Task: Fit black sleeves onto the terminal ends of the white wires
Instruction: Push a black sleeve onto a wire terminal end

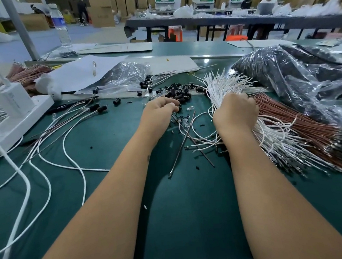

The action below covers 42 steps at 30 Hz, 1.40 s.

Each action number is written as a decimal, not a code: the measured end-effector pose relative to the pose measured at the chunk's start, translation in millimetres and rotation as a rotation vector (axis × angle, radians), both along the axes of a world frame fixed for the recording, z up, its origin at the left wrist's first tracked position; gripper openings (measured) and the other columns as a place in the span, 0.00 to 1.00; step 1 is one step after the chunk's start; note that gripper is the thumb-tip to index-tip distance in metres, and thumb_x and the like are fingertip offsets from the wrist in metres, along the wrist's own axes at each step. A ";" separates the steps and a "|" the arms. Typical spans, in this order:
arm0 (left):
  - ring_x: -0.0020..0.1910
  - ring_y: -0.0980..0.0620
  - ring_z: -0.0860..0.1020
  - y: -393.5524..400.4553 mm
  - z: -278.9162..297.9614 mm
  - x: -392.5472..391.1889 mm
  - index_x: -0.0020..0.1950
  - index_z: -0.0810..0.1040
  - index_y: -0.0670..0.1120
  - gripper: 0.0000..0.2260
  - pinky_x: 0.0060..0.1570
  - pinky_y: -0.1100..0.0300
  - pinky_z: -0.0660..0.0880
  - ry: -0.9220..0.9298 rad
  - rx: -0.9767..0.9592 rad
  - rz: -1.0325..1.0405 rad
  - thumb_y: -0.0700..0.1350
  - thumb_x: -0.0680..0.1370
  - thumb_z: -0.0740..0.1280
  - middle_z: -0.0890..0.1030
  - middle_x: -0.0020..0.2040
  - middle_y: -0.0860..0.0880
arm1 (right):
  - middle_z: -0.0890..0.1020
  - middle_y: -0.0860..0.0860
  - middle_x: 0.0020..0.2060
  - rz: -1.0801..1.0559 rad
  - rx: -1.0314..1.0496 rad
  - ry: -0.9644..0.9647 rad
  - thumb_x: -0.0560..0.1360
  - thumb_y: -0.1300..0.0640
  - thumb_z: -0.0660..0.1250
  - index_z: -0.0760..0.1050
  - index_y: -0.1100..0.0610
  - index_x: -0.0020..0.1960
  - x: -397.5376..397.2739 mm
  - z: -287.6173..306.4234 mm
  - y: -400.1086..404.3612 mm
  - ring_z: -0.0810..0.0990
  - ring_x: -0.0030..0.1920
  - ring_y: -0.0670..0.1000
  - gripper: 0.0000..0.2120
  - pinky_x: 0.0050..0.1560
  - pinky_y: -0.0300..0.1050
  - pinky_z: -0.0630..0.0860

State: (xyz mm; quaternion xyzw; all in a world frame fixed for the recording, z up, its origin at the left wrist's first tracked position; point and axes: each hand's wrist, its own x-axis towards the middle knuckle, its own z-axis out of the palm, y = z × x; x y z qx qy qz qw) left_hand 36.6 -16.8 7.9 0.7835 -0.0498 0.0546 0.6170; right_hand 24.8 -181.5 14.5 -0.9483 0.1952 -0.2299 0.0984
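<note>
**Two hands at the parts pile, both forearms stretched out over the mat**

Two bare forearms run from the bottom edge up across the dark green bench mat (pixel 193 219), roughly parallel, converging slightly toward the far side.

Left hand (pixel 160 109): back of hand up, knuckles raised, fingers curled down with tips at the near edge of the loose pile of small black plastic sleeves (pixel 178 92). Looks like it pinches one sleeve, but the fingertips hide the contact, so I can't confirm.

Right hand (pixel 236 110): back of hand toward camera, wrist bent slightly inward, fingers curled around the fanned bundle of thin white insulated wires (pixel 223 82). Wire ends spread out above the hand; the rest of the bundle trails down-right under the wrist toward the metal terminal ends near the mat's right side. Fingertips out of view behind the bundle.

Just beside the white bundle, on its right, lies a bundle of thin reddish-brown wires (pixel 300 119), touching it along its length. Between the hands: a few loose white wires, two thin brown ones crossed, and small clear bulb-like parts (pixel 190 108).

Left of the mat: longer white wires already carrying black sleeves (pixel 99 108), plus a white power strip with a white charger block (pixel 12 101) plugged in. Far right: crinkled clear plastic bag of dark parts (pixel 296 74). Back left: clear plastic water bottle (pixel 60 23), upright.
</note>
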 end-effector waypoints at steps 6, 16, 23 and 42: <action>0.56 0.51 0.79 1.6 5.0 -2.0 0.44 0.81 0.50 0.13 0.59 0.53 0.71 0.028 -0.107 -0.007 0.40 0.80 0.59 0.85 0.43 0.51 | 0.79 0.58 0.54 0.010 0.074 -0.125 0.75 0.62 0.62 0.76 0.59 0.52 -0.2 -0.4 1.0 0.73 0.56 0.61 0.07 0.56 0.52 0.69; 0.71 0.54 0.61 5.1 3.7 -6.7 0.74 0.63 0.58 0.33 0.69 0.65 0.54 -0.501 0.280 0.074 0.30 0.75 0.58 0.68 0.72 0.56 | 0.75 0.50 0.38 0.584 0.440 -0.347 0.79 0.63 0.61 0.68 0.56 0.46 -0.9 2.4 48.1 0.74 0.38 0.50 0.05 0.39 0.41 0.71; 0.63 0.54 0.68 1.7 7.9 -10.7 0.60 0.79 0.56 0.16 0.66 0.49 0.67 -0.407 0.171 0.032 0.39 0.80 0.60 0.79 0.51 0.57 | 0.74 0.52 0.36 0.804 0.556 -0.447 0.78 0.67 0.59 0.68 0.59 0.46 -6.4 1.2 55.6 0.71 0.37 0.54 0.05 0.39 0.52 0.70; 0.41 0.50 0.74 20.2 -1.2 4.3 0.56 0.83 0.46 0.09 0.41 0.59 0.70 -0.556 0.365 0.102 0.45 0.79 0.66 0.79 0.42 0.47 | 0.69 0.48 0.71 0.453 -0.149 -0.344 0.77 0.53 0.63 0.75 0.47 0.64 -3.8 9.2 41.3 0.58 0.75 0.52 0.16 0.74 0.53 0.45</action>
